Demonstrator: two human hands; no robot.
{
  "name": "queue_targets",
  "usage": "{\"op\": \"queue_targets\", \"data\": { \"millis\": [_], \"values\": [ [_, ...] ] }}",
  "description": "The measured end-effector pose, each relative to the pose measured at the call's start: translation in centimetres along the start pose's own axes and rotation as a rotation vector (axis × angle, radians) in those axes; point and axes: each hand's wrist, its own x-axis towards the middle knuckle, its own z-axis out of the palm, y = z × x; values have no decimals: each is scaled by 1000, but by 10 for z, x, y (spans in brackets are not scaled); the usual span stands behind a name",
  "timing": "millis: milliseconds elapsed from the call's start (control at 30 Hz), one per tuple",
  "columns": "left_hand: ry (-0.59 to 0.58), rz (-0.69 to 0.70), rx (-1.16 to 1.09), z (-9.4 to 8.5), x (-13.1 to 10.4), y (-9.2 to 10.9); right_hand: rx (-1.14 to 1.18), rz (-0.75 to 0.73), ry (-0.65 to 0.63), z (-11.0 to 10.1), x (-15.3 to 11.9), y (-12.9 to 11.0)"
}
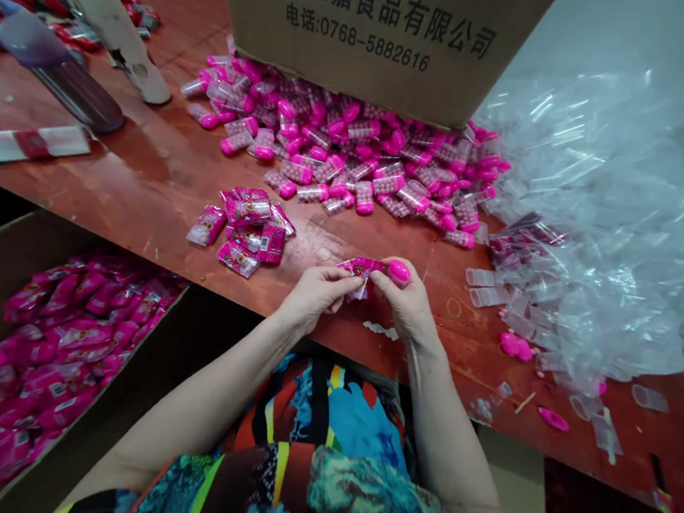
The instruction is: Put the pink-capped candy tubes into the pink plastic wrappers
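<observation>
While over red tabletop (153, 177) by pale wall (602, 31), both hands (311, 294) pinch-tight on pink wrapper (363, 269).

bare table (154, 154) left of packets (246, 209); carton (374, 21) blocks behind (heap (388, 181) before it).

Head-worn view looks forward, down at hands (358, 291)

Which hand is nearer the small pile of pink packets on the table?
Left: the left hand is just right of the pile of pink packets; the right hand is farther right.
</observation>
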Motion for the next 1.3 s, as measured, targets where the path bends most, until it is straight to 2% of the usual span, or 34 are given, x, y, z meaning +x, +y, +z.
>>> {"op": "queue_targets", "data": {
  "millis": [100, 233, 400, 500, 600, 700, 867, 1067, 1300],
  "values": [
    [32, -41, -132, 1, 5, -6, 76, 26, -2, 10, -3, 7],
    [41, -79, -158, 0, 6, -8, 52, 34, 45, 16, -5, 5],
    [-66, -159, -161, -1, 4, 6, -45, -2, -92, 11, 3, -13],
    [14, -156, -200, 1, 6, 11, -42, 44, -41, 8, 10, -17],
    [115, -161, -284, 1, 8, 13, 99, 123, 24, 7, 9, -14],
    [193, -188, -392, 1, 9, 13, 208, 136, 1, 11, -5, -7],
    [273, -247, -510, 5, 9, 13, 151, 83, 24, 25, -34, 6],
    [179, -252, -513, 12, 7, 12, 109, 72, 26, 38, -40, 12],
    [26, -171, -334, 6, 4, 1, 257, 196, -95, 31, -39, 9]
  ]
}}
